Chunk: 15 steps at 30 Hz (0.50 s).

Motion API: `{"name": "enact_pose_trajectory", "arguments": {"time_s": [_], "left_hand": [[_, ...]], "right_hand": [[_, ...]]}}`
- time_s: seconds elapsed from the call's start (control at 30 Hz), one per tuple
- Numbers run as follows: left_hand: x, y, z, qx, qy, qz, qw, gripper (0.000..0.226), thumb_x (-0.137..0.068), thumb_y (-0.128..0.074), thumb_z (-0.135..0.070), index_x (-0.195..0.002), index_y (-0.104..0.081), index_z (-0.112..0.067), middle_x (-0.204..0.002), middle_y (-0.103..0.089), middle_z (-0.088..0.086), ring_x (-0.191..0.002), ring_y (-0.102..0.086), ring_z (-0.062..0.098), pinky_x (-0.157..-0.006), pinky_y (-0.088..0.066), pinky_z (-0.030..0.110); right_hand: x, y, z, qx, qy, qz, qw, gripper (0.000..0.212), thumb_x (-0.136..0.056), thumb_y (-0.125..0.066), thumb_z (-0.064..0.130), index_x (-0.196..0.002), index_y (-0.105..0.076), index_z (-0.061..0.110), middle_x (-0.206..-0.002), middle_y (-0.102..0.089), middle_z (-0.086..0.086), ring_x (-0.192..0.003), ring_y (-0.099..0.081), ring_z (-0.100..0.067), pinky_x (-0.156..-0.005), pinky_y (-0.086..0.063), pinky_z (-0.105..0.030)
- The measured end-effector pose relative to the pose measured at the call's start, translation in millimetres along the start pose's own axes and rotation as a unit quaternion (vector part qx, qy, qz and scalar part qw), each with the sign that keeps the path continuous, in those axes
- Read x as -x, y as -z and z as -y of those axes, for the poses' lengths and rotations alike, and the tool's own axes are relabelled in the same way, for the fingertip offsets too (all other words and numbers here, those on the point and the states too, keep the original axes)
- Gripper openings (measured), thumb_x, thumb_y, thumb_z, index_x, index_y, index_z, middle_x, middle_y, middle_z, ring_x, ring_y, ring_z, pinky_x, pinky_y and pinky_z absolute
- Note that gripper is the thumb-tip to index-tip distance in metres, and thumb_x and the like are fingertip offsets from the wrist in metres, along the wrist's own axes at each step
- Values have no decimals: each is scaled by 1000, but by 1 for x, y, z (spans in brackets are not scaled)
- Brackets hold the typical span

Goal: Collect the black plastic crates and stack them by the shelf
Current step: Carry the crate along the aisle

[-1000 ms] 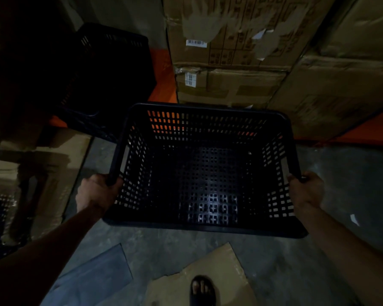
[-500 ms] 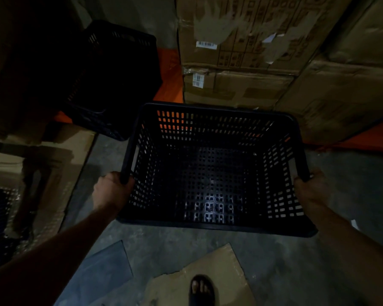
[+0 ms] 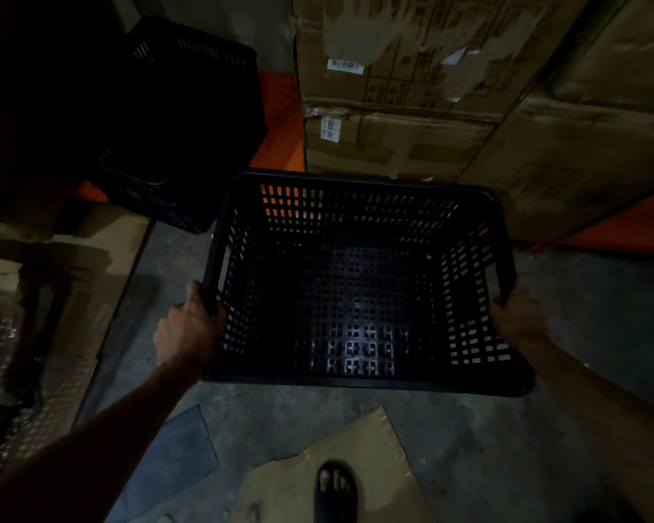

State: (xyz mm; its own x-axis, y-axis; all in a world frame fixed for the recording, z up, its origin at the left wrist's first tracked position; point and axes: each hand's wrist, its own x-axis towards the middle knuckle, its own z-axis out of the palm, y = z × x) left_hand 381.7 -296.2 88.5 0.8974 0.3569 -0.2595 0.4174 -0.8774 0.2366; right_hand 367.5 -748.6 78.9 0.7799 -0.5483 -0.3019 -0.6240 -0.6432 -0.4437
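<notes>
A second black crate (image 3: 189, 118) is seen far left against dim shelving. The left hand (image 3: 189, 330) is closed on the near crate (image 3: 359, 296) rim; its right rim is gripped by the right hand (image 3: 516, 315), above the floor (image 3: 280, 420).

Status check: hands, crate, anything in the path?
Left hand and right hand grip the crate by its side rims. Crate empty, held off the floor. Second crate ahead-left; cardboard scrap underfoot.
</notes>
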Motion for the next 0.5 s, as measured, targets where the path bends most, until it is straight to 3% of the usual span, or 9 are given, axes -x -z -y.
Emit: {"name": "enact_pose_trajectory", "arguments": {"time_s": [0.3, 0.5], "left_hand": [[1, 8, -4, 35, -5, 32, 999, 39, -88, -53, -37, -123, -43, -23, -100, -64, 28, -89, -63, 47, -66, -41, 42], [0, 10, 2, 39, -24, 57, 997, 52, -88, -55, -35, -136, -39, -23, -109, -63, 30, -98, -60, 49, -80, -48, 49]], "right_hand": [[-8, 17, 0, 55, -3, 122, 991, 60, -95, -46, 8, -145, -16, -4, -144, -37, -29, -127, -43, -42, -104, -35, -39], [-1, 19, -4, 58, -29, 147, 987, 71, -97, -45, 13, -150, 0, -1, -153, -27, -24, -135, -34, -37, -108, -29, -33]]}}
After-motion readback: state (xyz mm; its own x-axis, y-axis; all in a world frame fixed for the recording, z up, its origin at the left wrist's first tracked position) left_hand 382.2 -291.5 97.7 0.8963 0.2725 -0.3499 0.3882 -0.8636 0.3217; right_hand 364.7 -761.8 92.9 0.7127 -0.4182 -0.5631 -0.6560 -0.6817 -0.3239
